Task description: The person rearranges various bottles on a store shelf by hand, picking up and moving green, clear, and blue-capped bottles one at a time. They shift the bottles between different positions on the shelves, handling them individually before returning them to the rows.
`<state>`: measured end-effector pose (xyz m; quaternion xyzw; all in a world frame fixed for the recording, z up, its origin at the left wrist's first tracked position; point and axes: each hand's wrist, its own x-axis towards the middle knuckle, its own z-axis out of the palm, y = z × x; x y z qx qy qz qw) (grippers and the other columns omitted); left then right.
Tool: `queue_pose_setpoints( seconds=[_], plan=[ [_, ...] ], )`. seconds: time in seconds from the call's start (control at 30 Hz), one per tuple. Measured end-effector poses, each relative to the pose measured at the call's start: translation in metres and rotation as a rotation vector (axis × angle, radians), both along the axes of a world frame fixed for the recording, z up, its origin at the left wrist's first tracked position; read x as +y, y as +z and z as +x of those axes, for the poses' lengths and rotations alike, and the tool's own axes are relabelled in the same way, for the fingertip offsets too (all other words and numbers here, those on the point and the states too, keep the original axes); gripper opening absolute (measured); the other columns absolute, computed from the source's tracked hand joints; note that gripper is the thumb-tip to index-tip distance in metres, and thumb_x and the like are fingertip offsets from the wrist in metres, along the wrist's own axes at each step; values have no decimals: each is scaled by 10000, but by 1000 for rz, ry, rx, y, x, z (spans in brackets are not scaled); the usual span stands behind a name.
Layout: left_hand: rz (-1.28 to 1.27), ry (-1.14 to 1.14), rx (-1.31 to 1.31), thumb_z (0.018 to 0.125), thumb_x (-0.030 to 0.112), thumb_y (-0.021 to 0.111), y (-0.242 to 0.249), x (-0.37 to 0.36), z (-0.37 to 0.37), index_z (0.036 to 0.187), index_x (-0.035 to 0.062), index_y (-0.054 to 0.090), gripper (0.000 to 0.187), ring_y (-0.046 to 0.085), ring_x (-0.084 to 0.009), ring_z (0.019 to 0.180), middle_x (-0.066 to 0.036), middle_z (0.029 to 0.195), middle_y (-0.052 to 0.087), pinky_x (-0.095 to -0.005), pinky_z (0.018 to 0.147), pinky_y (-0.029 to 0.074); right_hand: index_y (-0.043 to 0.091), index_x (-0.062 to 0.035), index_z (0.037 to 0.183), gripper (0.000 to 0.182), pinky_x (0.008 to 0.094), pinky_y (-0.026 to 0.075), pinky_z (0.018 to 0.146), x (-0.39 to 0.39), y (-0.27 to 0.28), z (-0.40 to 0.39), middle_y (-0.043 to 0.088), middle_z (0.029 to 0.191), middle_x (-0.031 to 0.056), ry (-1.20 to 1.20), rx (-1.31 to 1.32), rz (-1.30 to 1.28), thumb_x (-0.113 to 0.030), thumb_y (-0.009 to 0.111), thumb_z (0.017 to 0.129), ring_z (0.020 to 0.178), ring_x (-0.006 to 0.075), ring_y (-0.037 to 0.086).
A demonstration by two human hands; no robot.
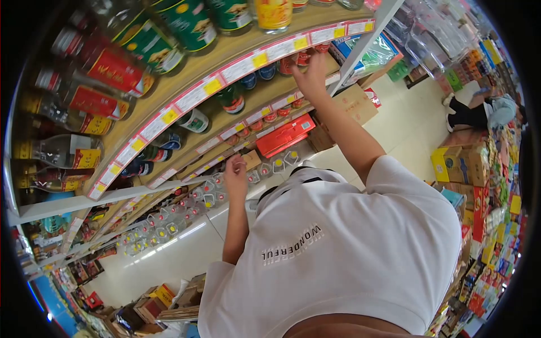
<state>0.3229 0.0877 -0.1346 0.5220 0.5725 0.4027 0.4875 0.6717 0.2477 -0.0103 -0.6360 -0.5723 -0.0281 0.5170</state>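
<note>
Since red containers (285, 66) crowd beneath the label strip (236, 70), my right hand (311, 81) should reach gently, though I cannot tell its grip, while my left hand (235, 172) is loosely open.

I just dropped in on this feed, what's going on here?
A person in a white shirt is at shop shelves. The right hand reaches in among red jars; its grip is unclear. The left hand is raised near the lower shelving, seemingly empty. Another person is off to the right.
</note>
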Motion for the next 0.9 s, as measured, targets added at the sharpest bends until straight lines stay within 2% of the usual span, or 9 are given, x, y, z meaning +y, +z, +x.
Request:
queue_pose_setpoints(
  seconds=[0.07, 0.1, 0.2, 0.4, 0.5, 0.6, 0.67, 0.87, 0.9],
  plan=[
    [22, -3, 0, 990, 56, 603, 8, -14, 40, 1284, 18, 575, 297, 655, -139, 987, -84, 1123, 674, -275, 830, 534, 508, 17, 1293, 630, 524, 484, 940, 11, 18, 6, 540, 1251, 274, 102, -1, -34, -297, 778, 819, 1128, 463, 553],
    [-16, 16, -18, 993, 64, 615, 14, -19, 59, 1278, 23, 583, 290, 659, -144, 988, -82, 1125, 675, -279, 837, 534, 581, -11, 1236, 574, 529, 550, 794, 20, 10, 12, 557, 1239, 270, 96, -45, -150, -363, 767, 823, 942, 471, 637],
    [-55, 107, 15, 999, 71, 616, 26, -30, 107, 1271, 20, 588, 278, 666, -158, 993, -87, 1133, 677, -289, 847, 540, 662, -63, 1164, 506, 507, 572, 662, 46, -14, 32, 640, 1125, 222, 96, -667, 44, -420, 769, 820, 795, 436, 678],
    [-28, 238, -21, 1005, 81, 619, 25, -54, 157, 1246, 7, 603, 253, 667, -162, 1010, -85, 1126, 679, -293, 873, 531, 716, -138, 1133, 494, 475, 589, 695, 71, 0, 39, 724, 917, 152, 220, -412, 91, -495, 774, 797, 835, 366, 711],
    [7, 254, -2, 995, 79, 631, 34, -58, 169, 1222, 11, 622, 237, 665, -157, 1008, -83, 1114, 687, -296, 875, 530, 721, -100, 1104, 511, 477, 587, 718, 75, -3, 45, 725, 942, 165, 270, -389, 106, -500, 777, 791, 829, 363, 711],
    [44, 280, -10, 969, 67, 655, 45, -48, 181, 1173, 16, 659, 210, 673, -152, 980, -81, 1084, 705, -300, 879, 528, 684, -89, 1172, 577, 480, 584, 748, 46, 20, 43, 721, 958, 165, 275, -238, -106, -511, 777, 790, 886, 355, 710],
    [68, 256, 25, 965, 78, 665, 54, -36, 187, 1161, 7, 659, 209, 680, -166, 983, -95, 1077, 709, -311, 883, 531, 640, -91, 1239, 629, 471, 582, 769, 33, 13, 44, 699, 1045, 178, 268, -264, -95, -487, 797, 776, 921, 364, 703],
    [287, 144, 217, 914, 66, 698, 81, 27, 210, 1281, 10, 579, 390, 665, -253, 1051, -152, 1189, 660, -368, 916, 535, 571, -53, 1286, 693, 473, 563, 798, -16, 28, 45, 613, 1233, 191, 251, -201, -148, -418, 832, 758, 1010, 400, 662],
    [365, 69, 301, 879, 63, 720, 87, 41, 212, 1351, 17, 515, 516, 618, -308, 1139, -184, 1270, 599, -408, 955, 520, 571, -39, 1283, 693, 478, 557, 799, -20, 24, 45, 609, 1242, 187, 259, -206, -157, -413, 831, 760, 1022, 405, 653]
  ],
)
